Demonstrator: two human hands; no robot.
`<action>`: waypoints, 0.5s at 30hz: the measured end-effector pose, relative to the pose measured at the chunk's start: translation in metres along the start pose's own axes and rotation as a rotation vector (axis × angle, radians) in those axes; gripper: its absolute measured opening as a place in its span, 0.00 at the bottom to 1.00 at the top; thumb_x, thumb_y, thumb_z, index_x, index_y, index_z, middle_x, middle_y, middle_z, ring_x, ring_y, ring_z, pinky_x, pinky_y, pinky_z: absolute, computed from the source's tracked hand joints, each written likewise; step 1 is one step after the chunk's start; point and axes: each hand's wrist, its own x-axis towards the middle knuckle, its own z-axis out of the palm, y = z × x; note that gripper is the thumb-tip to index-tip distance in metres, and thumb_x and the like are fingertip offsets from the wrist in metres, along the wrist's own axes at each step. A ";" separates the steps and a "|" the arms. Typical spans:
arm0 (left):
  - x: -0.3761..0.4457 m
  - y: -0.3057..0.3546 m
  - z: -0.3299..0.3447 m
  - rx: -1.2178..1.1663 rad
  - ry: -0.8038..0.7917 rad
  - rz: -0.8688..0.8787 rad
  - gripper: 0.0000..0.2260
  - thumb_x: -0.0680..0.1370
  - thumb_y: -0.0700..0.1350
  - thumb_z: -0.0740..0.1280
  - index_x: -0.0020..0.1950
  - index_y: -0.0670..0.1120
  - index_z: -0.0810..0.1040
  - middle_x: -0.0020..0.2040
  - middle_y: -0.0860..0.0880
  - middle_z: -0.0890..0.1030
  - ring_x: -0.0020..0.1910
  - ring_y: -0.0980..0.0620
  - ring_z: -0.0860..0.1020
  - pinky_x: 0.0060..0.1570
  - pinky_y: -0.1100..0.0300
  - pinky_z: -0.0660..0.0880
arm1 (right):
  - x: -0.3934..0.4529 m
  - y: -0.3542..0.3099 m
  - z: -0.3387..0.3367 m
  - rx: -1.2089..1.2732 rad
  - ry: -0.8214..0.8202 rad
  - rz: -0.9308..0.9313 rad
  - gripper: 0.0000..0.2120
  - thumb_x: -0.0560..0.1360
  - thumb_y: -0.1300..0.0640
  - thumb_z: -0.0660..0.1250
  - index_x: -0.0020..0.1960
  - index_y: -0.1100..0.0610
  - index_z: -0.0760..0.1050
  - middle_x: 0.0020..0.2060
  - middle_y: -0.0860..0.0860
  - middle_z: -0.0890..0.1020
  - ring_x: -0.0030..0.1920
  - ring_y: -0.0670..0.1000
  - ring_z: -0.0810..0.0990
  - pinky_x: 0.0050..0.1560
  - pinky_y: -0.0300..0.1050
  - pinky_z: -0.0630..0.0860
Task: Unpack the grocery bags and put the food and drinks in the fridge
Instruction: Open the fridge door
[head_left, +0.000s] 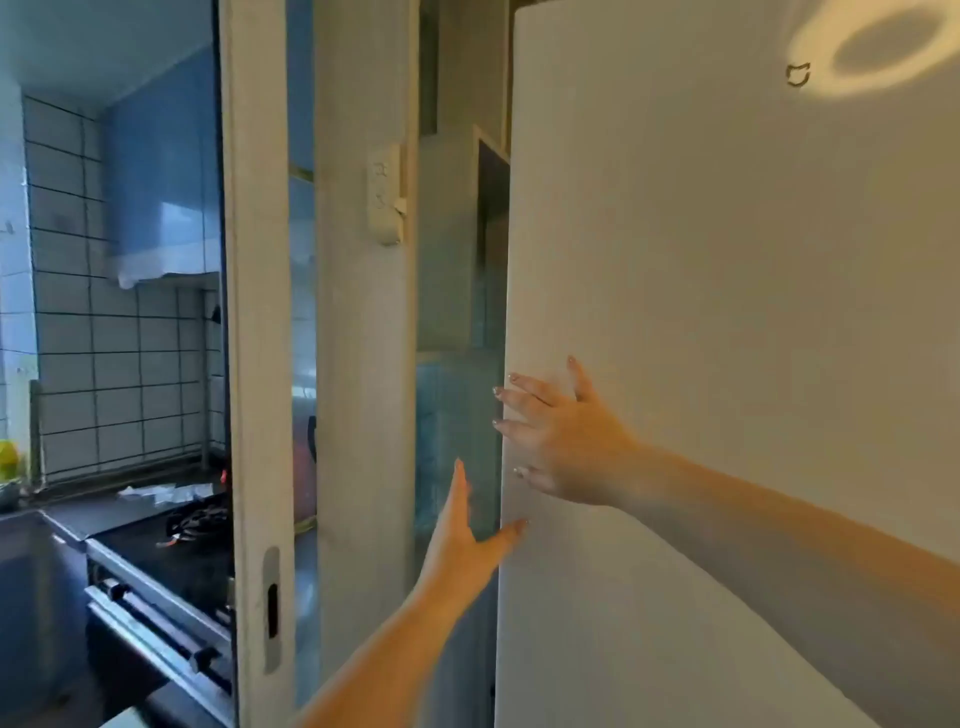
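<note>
— Fridge door (727, 312) looks shut — right hand (563, 441) flat on it, fingers spread; left hand (462, 540) open below, thumb at the door's edge.

— Groceries?

— None in view; no bags either. Unpacking seems all ahead. Stove (171, 551) sits far left.

I'm seeing warm light glowing on the fridge door (727, 312) at right, with a bright ring of glare (872, 47) showing at the upper right. The kitchen at left is looking cool, blue and dimmer. Everything is reading soft, and straight lines are bowing toward the frame edges.
</note>
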 end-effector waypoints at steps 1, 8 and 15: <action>0.007 0.001 0.003 -0.047 0.002 0.004 0.44 0.72 0.49 0.72 0.76 0.56 0.44 0.75 0.52 0.59 0.73 0.54 0.59 0.63 0.64 0.61 | 0.008 0.001 0.006 0.006 -0.010 -0.012 0.22 0.69 0.44 0.70 0.59 0.54 0.78 0.67 0.56 0.72 0.71 0.57 0.64 0.62 0.77 0.48; 0.041 -0.007 0.018 -0.061 -0.027 0.081 0.16 0.76 0.45 0.67 0.60 0.60 0.70 0.45 0.65 0.77 0.42 0.74 0.76 0.38 0.77 0.70 | 0.041 0.004 0.013 -0.262 -0.191 -0.070 0.21 0.74 0.40 0.61 0.60 0.51 0.77 0.69 0.56 0.69 0.75 0.58 0.52 0.56 0.77 0.28; 0.046 -0.012 0.023 -0.053 0.036 0.022 0.10 0.75 0.47 0.68 0.55 0.58 0.76 0.42 0.60 0.81 0.42 0.66 0.79 0.40 0.73 0.73 | 0.045 -0.006 0.013 -0.309 -0.209 -0.049 0.19 0.77 0.44 0.60 0.63 0.52 0.75 0.64 0.55 0.71 0.72 0.60 0.56 0.59 0.82 0.40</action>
